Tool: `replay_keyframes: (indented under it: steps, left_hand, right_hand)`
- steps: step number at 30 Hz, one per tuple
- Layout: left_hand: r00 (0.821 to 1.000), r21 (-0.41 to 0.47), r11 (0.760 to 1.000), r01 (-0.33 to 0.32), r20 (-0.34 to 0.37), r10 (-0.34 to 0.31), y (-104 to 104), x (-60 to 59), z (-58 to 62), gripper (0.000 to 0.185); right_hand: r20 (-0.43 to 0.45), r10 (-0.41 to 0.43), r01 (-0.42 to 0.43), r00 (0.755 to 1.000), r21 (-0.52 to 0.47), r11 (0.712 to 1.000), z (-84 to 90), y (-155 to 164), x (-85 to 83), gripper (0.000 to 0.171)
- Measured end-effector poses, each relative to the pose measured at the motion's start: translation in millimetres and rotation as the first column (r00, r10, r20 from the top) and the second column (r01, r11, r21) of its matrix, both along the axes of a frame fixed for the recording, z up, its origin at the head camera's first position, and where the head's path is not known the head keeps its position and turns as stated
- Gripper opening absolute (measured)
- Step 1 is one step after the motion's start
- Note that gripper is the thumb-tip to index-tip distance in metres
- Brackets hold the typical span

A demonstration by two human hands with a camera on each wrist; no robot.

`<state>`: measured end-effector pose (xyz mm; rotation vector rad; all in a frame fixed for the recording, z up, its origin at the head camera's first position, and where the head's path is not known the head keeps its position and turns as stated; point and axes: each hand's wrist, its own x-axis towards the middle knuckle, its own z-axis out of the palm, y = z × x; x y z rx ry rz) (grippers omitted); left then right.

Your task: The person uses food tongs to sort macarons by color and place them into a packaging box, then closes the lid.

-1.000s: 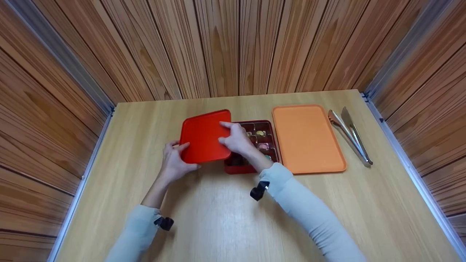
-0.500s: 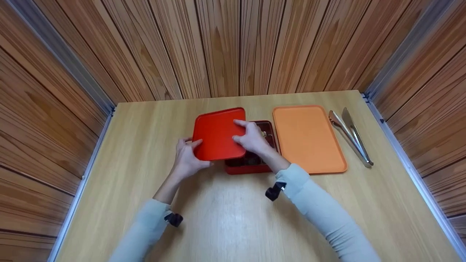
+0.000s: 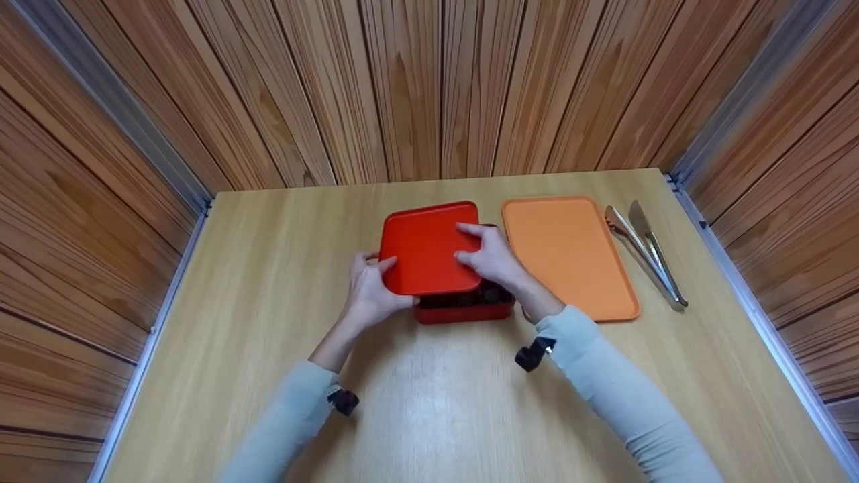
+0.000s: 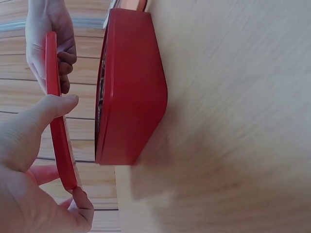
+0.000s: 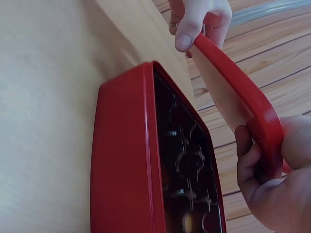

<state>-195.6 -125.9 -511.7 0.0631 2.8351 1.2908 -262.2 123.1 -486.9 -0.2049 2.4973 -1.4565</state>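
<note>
I'm holding the red lid [image 3: 429, 248] by its two short edges, left hand [image 3: 371, 292] pinching the near-left corner and right hand [image 3: 493, 258] gripping the right edge, and it hovers just under my fingers above the red box [image 3: 464, 310] without touching it. It sits offset to the left of the box. If I lower it skewed, I reckon one edge catches the rim and nudges the box toward the orange tray [image 3: 567, 255] beside my right knuckles, or it slips from my thin pinch.
</note>
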Motion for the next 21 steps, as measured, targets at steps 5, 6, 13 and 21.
replay_keyframes:
  steps: [5, 6, 13, 21]
  left_hand:
    - [1.0, 0.006, 1.0, 0.031, -0.004, -0.031, 11, -2.0, 3.9, 0.088]
    - [0.999, 0.008, 0.999, 0.039, -0.002, -0.039, 12, -2.5, 4.5, 0.088]
    - [0.995, 0.026, 0.995, 0.096, -0.014, -0.096, 19, -7.0, 6.6, 0.095]
    - [0.994, 0.255, 0.963, 0.091, 0.03, -0.102, 19, -10.6, 13.3, 0.096]
  right_hand:
    - [0.011, 0.012, -0.012, 1.0, -0.004, 1.0, -0.7, 16, -1.0, 0.068]
    - [0.014, 0.012, -0.012, 1.0, -0.007, 1.0, -0.7, 20, -1.1, 0.068]
    - [0.037, -0.003, 0.004, 0.999, -0.025, 1.0, -2.8, 34, -1.5, 0.069]
    - [-0.108, -0.019, 0.01, 0.994, -0.082, 0.997, -4.7, 44, -4.6, 0.087]
